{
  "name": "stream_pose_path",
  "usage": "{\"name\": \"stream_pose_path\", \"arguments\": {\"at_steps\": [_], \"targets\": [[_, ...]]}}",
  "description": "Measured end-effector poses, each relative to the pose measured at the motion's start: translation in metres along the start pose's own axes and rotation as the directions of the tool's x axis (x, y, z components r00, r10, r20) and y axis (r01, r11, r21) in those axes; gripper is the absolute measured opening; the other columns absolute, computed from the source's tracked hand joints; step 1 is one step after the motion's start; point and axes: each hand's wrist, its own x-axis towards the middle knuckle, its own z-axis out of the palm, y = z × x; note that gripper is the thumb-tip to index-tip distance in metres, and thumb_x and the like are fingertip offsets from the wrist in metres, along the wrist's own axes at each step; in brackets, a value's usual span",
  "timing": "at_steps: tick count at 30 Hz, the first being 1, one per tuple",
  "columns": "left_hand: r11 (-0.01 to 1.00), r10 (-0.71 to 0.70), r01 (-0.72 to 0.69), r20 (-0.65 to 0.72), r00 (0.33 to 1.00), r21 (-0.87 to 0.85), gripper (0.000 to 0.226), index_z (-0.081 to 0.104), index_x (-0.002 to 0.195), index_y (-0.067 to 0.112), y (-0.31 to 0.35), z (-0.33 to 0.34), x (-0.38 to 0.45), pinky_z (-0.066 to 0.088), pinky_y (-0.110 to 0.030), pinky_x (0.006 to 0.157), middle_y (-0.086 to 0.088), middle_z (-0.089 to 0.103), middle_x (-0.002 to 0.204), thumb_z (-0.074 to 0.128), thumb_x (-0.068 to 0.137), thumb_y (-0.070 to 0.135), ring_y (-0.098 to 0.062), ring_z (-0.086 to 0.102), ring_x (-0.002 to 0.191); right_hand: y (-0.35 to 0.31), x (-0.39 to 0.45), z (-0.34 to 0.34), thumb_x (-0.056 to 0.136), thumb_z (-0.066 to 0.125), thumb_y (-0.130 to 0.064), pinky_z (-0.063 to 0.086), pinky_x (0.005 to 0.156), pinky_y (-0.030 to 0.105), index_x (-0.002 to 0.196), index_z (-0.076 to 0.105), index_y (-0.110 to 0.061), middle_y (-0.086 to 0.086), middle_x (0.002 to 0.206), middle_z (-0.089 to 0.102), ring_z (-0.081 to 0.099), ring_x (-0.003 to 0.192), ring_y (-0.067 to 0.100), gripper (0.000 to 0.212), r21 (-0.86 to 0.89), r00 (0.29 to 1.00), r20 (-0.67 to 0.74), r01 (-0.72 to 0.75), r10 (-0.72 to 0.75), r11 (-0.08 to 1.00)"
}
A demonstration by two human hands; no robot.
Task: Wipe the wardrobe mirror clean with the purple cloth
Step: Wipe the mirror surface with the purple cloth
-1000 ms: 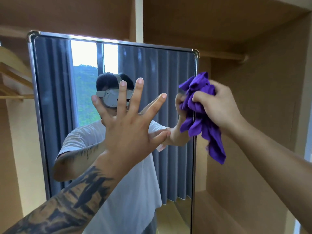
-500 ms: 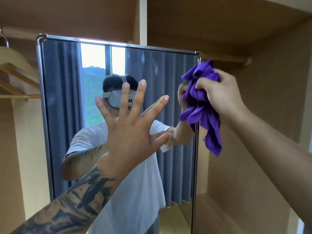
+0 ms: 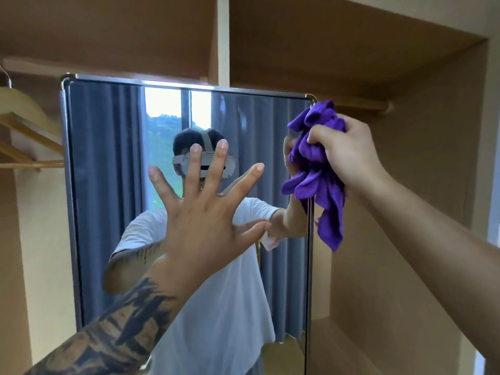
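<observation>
Brown wardrobe panels (image 3: 405,239) filled the background, with a light vertical divider running up behind the top of the mirror (image 3: 108,212). A wooden rail (image 3: 362,106) crossed the right compartment high up, and wooden hangers (image 3: 29,136) showed at the far left edge.

The mirror stood upright in a thin metal frame with rounded corners. Its glass reflected grey curtains, a bright window with green hills beyond, and a person in a white T-shirt wearing a head-mounted camera.

The left hand (image 3: 205,217) was held up in front of the glass with all five fingers straight and spread wide, gripping nothing. Whether the palm actually pressed on the glass could not be told from this angle, though the reflected fingers sat just beyond its thumb. A dark tattoo covered the left forearm.

The right hand (image 3: 349,155) was raised at the mirror's upper right edge, its fingers curled tightly round a bunched purple cloth (image 3: 316,171). The cloth lay against the right frame near the top corner, with its upper folds sticking out above the knuckles and a loose tail hanging down below the hand, beside the frame. Part of the cloth and the gripping hand also showed reflected in the glass right next to it.
</observation>
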Motion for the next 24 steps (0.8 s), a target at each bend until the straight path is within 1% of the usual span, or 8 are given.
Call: {"name": "stream_pose_path", "arguments": {"at_steps": [2,5,9,14,18,20,21,24], "targets": [[1.000,0.002,-0.002,0.005,1.000,0.003,0.090,0.021,0.161,0.054,-0.001,0.000,-0.001,-0.006,-0.083,0.112,-0.004,0.002,0.177,0.044,0.082,0.090,-0.037,-0.002,0.162,0.012,-0.007,-0.004,0.092,0.057,0.009,0.054,0.050,0.023,0.095,0.063,0.005,0.011,0.067,0.059,0.066,0.056,0.006,0.007,-0.067,1.000,0.003,0.000,0.000,0.998],[1.000,-0.005,0.005,0.011,1.000,0.004,0.089,0.015,0.161,0.055,-0.001,-0.001,0.000,-0.004,-0.084,0.112,-0.004,-0.001,0.177,0.038,0.083,0.091,-0.037,-0.004,0.162,0.046,-0.034,-0.014,0.083,0.065,-0.005,0.064,0.069,0.053,0.095,0.064,0.004,0.028,0.084,0.067,0.066,0.070,0.021,0.015,-0.168,0.998,0.029,-0.054,0.060,0.984],[1.000,-0.009,0.009,0.013,1.000,-0.003,0.087,0.019,0.161,0.055,0.001,-0.001,0.000,-0.003,-0.085,0.112,-0.004,0.002,0.177,0.035,0.082,0.091,-0.037,-0.003,0.162,0.050,-0.041,-0.019,0.086,0.060,0.007,0.059,0.068,0.041,0.097,0.071,0.000,0.009,0.078,0.074,0.066,0.070,0.022,0.017,-0.168,0.992,0.081,-0.079,0.093,0.983],[1.000,-0.006,0.006,0.015,1.000,0.002,0.089,0.022,0.160,0.054,0.001,-0.002,0.000,-0.007,-0.083,0.112,-0.003,0.001,0.177,0.043,0.082,0.090,-0.036,-0.004,0.162,0.015,0.001,-0.007,0.083,0.058,0.008,0.060,0.075,0.061,0.105,0.062,0.016,0.025,0.084,0.069,0.070,0.079,0.038,0.024,0.062,0.992,0.063,-0.116,0.113,0.991],[1.000,-0.005,0.005,0.013,1.000,-0.008,0.088,0.023,0.160,0.054,0.000,-0.003,-0.001,-0.008,-0.082,0.111,-0.003,0.002,0.177,0.043,0.083,0.090,-0.037,-0.003,0.162,0.036,-0.019,-0.010,0.085,0.061,0.003,0.063,0.070,0.045,0.098,0.070,0.001,0.013,0.082,0.076,0.074,0.073,0.030,0.016,-0.055,0.998,0.013,-0.055,0.055,0.997],[1.000,-0.004,0.004,0.014,1.000,-0.008,0.088,0.023,0.160,0.054,0.000,-0.003,0.000,-0.008,-0.082,0.111,-0.003,0.002,0.177,0.042,0.082,0.090,-0.036,-0.003,0.162,0.051,-0.038,-0.016,0.078,0.065,-0.007,0.061,0.077,0.058,0.097,0.072,-0.003,0.027,0.094,0.074,0.069,0.079,0.045,0.021,-0.083,0.994,0.052,-0.088,0.092,0.993],[1.000,-0.004,0.004,0.016,1.000,-0.009,0.088,0.024,0.160,0.054,0.000,-0.003,0.000,-0.008,-0.083,0.111,-0.003,0.003,0.177,0.042,0.082,0.090,-0.036,-0.003,0.162,0.055,-0.042,-0.019,0.074,0.065,-0.011,0.058,0.079,0.062,0.098,0.071,-0.002,0.033,0.098,0.071,0.066,0.077,0.044,0.027,-0.077,0.991,0.079,-0.102,0.108,0.992],[1.000,-0.006,0.006,0.021,1.000,-0.010,0.087,0.023,0.160,0.055,0.001,-0.003,0.001,-0.006,-0.084,0.111,-0.003,0.001,0.177,0.042,0.083,0.089,-0.036,-0.005,0.162,0.042,-0.026,-0.015,0.071,0.064,-0.012,0.057,0.084,0.067,0.099,0.073,0.001,0.030,0.097,0.074,0.068,0.080,0.046,0.033,-0.034,0.989,0.075,-0.123,0.125,0.992]]}}
